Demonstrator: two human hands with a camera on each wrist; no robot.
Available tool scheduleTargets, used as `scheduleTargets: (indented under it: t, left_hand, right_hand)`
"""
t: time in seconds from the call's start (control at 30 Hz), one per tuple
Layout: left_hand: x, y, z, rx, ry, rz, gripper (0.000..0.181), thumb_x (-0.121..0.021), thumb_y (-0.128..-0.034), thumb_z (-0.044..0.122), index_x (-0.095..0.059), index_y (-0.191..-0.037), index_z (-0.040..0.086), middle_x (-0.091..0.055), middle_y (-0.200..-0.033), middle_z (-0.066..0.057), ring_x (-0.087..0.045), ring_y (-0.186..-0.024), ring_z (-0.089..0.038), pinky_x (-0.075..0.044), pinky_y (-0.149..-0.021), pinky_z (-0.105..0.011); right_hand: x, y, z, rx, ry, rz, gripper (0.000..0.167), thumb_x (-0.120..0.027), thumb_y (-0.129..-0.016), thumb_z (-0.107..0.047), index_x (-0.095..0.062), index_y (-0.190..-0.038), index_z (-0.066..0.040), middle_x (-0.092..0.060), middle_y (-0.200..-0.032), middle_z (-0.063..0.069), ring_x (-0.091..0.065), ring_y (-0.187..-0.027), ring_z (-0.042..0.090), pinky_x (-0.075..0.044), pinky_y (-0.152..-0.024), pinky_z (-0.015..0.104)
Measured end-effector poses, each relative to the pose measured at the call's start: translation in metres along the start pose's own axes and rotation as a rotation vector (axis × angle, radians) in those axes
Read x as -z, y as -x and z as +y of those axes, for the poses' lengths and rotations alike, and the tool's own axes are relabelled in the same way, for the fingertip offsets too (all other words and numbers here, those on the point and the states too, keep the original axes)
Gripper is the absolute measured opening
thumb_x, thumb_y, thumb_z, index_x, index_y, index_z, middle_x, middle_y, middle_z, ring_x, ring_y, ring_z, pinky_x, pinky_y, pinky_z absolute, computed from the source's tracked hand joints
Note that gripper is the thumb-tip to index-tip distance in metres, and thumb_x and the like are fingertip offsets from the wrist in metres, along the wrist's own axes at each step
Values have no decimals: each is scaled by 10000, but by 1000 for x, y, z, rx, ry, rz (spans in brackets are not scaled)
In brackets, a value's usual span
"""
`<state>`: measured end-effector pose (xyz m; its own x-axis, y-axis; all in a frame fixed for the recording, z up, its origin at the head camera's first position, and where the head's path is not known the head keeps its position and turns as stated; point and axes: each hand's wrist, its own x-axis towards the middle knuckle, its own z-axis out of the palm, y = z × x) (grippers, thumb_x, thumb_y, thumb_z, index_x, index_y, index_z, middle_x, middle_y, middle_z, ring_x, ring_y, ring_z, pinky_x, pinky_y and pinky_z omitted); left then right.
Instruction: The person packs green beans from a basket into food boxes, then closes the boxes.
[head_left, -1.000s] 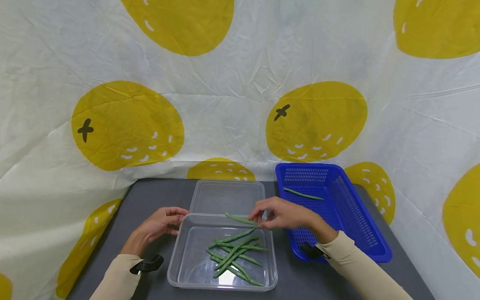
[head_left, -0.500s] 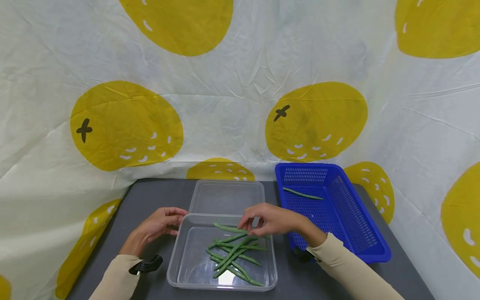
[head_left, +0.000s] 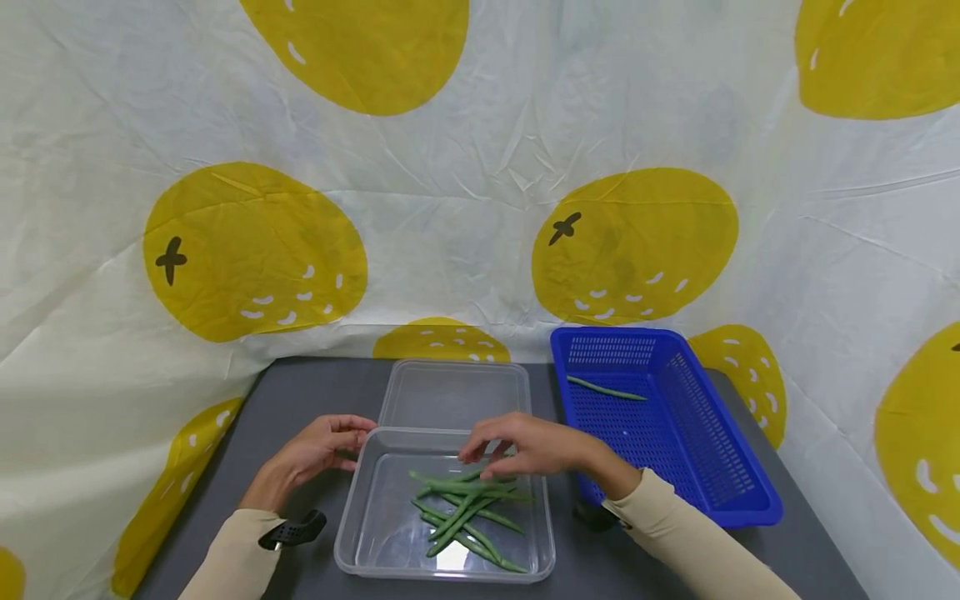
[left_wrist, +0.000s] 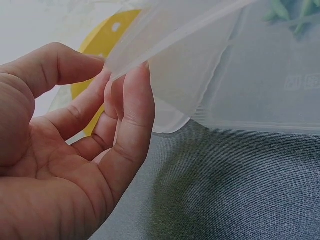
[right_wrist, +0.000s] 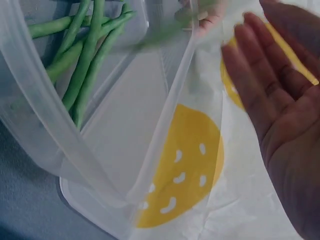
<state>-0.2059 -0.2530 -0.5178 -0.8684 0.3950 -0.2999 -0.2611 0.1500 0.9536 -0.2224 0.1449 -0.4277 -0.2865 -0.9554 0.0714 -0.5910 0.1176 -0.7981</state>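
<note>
A clear plastic container (head_left: 442, 575) stands on the grey table with several green beans (head_left: 467, 513) lying crossed in it. My left hand (head_left: 318, 446) is at its far left corner; in the left wrist view, the thumb and fingers pinch the container rim (left_wrist: 165, 42). Above the beans, my right hand (head_left: 528, 446) hovers with loosely bent, parted fingers. The right wrist view has this hand (right_wrist: 280, 100) holding nothing, and a blurred green bean (right_wrist: 157, 37) is apart from its fingers inside the container.
A clear lid (head_left: 453, 392) lies flat behind the container. To the right, a blue perforated basket (head_left: 738, 467) holds one green bean (head_left: 606, 389). A white curtain (head_left: 450, 250) with a yellow fruit print hangs along the table's back and sides.
My right hand has moved left and down over the container and let go of the green bean it held, which now lies by the others. My left hand has stayed put.
</note>
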Motion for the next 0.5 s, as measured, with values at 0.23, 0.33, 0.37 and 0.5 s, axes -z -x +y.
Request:
scheduleTargets:
  t: [0.23, 0.33, 0.37, 0.5]
  left_hand:
    - [0, 1, 0, -4, 6, -10, 459, -602, -1022, 162, -520, -1373, -122, -679, -1181, -184, -663, -977, -244, -588, -783, -391]
    - [0, 2, 1, -6, 20, -12, 449, -595, -1022, 143, -516, -1369, -131, -688, -1161, -157, -665, -962, -226, -589, -773, -383]
    - [0, 2, 1, -8, 22, -13, 450, -592, -1023, 139, -511, -1370, -136, -690, -1158, -153, -665, -960, -224, -589, -770, -382]
    - [0, 2, 3, -10, 27, -14, 454, -591, -1025, 138, -505, -1372, -141, -692, -1153, -139, -663, -959, -223, -590, -768, -379]
  right_hand:
    - [15, 17, 2, -77, -8, 90, 281, -674, -983, -178, -675, -1262, -212, -670, -1201, -69, -653, -1100, 82, -540, -964, 359]
    - [23, 27, 8, -115, -20, 123, 266, -662, -990, -175, -677, -1253, -216, -679, -1192, -49, -667, -1090, 108, -544, -954, 354]
    - [25, 30, 10, -119, -15, 134, 264, -660, -991, -175, -679, -1252, -209, -684, -1192, -26, -673, -1088, 126, -546, -951, 349]
    - [35, 43, 18, -159, 9, 185, 259, -665, -987, -189, -685, -1244, -215, -695, -1181, -15, -688, -1087, 210, -553, -935, 342]
